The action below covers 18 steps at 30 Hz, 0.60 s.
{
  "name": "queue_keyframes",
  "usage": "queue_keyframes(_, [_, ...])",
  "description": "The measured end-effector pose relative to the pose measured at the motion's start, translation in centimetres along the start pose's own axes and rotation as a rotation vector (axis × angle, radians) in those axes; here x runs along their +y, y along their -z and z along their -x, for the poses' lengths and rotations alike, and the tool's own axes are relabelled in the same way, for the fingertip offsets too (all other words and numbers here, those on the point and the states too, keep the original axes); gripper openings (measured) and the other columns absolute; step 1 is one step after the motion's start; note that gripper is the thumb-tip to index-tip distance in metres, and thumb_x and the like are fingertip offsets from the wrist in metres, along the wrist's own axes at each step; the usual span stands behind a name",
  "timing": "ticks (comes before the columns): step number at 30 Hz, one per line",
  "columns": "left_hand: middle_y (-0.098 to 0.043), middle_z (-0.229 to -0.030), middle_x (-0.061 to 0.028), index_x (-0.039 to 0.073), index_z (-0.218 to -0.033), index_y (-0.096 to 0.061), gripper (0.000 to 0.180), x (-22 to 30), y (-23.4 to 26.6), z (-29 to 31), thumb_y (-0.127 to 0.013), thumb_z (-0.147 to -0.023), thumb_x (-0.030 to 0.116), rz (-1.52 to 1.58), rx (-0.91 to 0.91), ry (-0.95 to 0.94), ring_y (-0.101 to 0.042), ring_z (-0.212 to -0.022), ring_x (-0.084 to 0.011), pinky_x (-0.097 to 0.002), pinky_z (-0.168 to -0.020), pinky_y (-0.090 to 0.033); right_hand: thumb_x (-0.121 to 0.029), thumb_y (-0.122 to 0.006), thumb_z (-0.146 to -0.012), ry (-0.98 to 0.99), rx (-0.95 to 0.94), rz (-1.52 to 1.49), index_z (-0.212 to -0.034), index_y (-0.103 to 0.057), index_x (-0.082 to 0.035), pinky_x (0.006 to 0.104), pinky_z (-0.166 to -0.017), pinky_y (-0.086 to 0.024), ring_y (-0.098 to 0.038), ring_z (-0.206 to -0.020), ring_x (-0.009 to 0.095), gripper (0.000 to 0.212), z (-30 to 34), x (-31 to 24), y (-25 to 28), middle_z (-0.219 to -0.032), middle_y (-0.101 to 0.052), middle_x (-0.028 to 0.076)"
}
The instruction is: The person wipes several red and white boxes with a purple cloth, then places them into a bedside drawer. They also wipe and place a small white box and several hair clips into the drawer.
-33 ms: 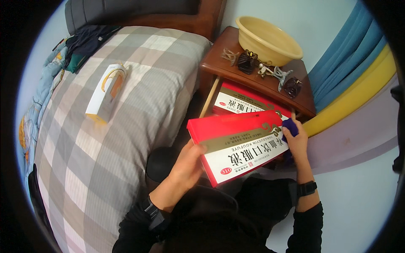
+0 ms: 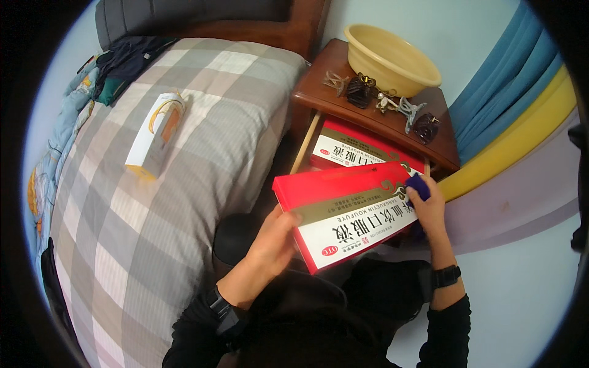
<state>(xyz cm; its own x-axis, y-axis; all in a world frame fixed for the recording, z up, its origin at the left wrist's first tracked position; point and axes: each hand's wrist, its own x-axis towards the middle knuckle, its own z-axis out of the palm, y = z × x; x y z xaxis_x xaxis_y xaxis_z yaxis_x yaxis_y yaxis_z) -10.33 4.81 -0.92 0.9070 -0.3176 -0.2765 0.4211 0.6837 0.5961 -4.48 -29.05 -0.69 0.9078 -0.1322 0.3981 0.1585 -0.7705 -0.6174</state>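
Purple cloth [image 2: 418, 186], clutched by the right hand [image 2: 432, 210], is slid slightly farther over the red-and-white box [image 2: 350, 218] held by the left hand [image 2: 270, 241].

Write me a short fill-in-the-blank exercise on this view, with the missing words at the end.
1. The cloth in the right hand is ____.
2. The hand gripping the held box without a cloth is the ____ one.
3. A second red box lies in the nightstand's open ____.
4. The white box lies on the plaid cover of the ____.

Missing words: purple; left; drawer; bed.
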Motion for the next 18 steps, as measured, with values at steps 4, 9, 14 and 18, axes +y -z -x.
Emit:
queue_keyframes(4, [-0.052, -0.129, -0.013, 0.003, -0.136, -0.04, 0.062, 0.0, -0.3, 0.6, -0.054, -0.076, 0.009, 0.029, 0.003, 0.003, -0.05, -0.121, -0.0262, -0.0426, -0.105, -0.039, -0.02, -0.074, -0.079, 0.132, -0.226, 0.041, -0.117, -0.057, -0.004, 0.039, -0.094, -0.045, -0.057, -0.108, 0.033, 0.045, 1.3, -6.4, -1.7, -0.115, -0.061, 0.015])
queue_keyframes(9, [-0.053, -0.128, -0.0077, 0.01, -0.14, -0.037, 0.069, -1.2, 1.4, 0.6, -0.059, -0.075, 0.0, 0.077, -0.113, 0.014, -0.054, -0.118, -0.0238, -0.0419, -0.102, -0.044, -0.016, -0.071, -0.079, 0.6, -0.597, -0.081, -0.119, -0.055, -0.004, 0.0438, -0.106, -0.033, -0.045, -0.125, 0.035, 0.045, 4.3, -14.1, -3.9, -0.13, -0.052, 0.016])
queue_keyframes(14, [-0.052, -0.131, -0.0069, 0.015, -0.144, -0.031, 0.077, -1.3, 2.3, 0.8, -0.059, -0.076, -0.004, 0.048, -0.182, 0.062, -0.053, -0.121, -0.0238, -0.0431, -0.101, -0.045, -0.021, -0.071, -0.08, 0.661, -0.416, 0.177, -0.119, -0.055, -0.004, 0.0474, -0.105, -0.032, -0.043, -0.127, 0.037, 0.046, 1.6, -15.1, -5.5, -0.13, -0.052, 0.016])
queue_keyframes(18, [-0.05, -0.136, -0.0087, 0.015, -0.148, -0.024, 0.081, -1.8, 2.2, 0.6, -0.061, -0.08, -0.005, 0.106, -0.275, 0.073, -0.049, -0.126, -0.025, -0.0435, -0.103, -0.044, -0.021, -0.069, -0.08, 0.342, -0.089, 0.184, -0.118, -0.054, 0.0, 0.0463, -0.1, -0.036, -0.047, -0.119, 0.038, 0.046, -1.5, -14.3, -7.0, -0.124, -0.054, 0.019])
